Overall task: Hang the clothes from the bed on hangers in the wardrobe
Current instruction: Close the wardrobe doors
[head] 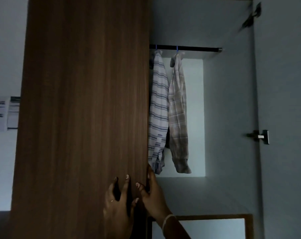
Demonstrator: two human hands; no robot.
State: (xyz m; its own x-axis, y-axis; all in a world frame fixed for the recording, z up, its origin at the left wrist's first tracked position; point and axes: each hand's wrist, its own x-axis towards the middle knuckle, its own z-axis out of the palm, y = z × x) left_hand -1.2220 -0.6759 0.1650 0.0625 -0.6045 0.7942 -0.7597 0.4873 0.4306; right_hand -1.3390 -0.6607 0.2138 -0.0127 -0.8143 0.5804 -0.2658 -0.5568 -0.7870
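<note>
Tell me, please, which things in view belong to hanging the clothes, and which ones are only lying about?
For the job: striped shirt and checked shirt, both on blue hangers on the rail; wardrobe door, touched by the left hand and held at its edge by the right hand.
Not for the job: papers on the wall, door hinge.

Door (84,109) blocked left half of wardrobe (232,109). Striped shirt (158,109) & checked shirt (178,109) hung just beside door edge. Rt of them, rail (201,49) & space below lay free to the side wall.
</note>
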